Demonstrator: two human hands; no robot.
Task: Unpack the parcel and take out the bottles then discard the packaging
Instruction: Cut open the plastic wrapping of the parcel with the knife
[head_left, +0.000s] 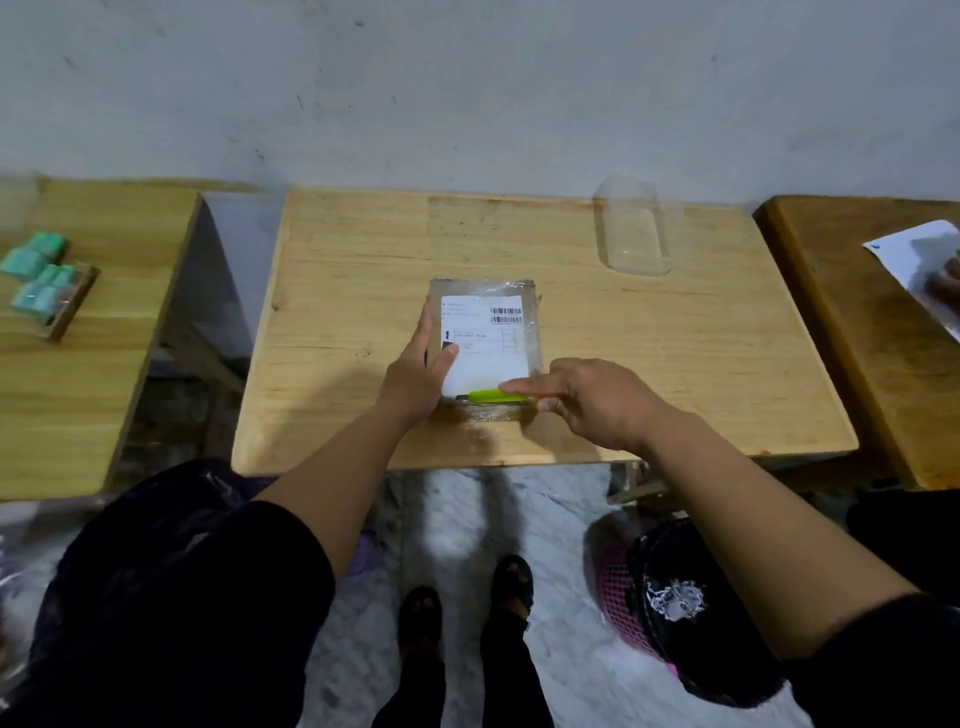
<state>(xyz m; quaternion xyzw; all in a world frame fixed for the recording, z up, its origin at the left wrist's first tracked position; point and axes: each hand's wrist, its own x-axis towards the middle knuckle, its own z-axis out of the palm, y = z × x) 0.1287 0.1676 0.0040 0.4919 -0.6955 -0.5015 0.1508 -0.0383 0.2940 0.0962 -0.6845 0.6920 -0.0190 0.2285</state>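
A small taped cardboard parcel (488, 338) with a white shipping label lies flat in the middle of the wooden table (675, 364). My left hand (418, 371) holds its left edge, thumb on the label. My right hand (587, 402) grips a lime-green utility knife (496, 397), index finger stretched along its back. The knife lies across the parcel's near edge, pointing left. No bottles are visible.
A clear plastic tray (631, 228) lies at the table's back right. A pink bin with a black bag (675, 603) stands on the floor at the right. The left table holds green packets (41, 280); the right table holds white paper (919, 260). My feet are below the table's front edge.
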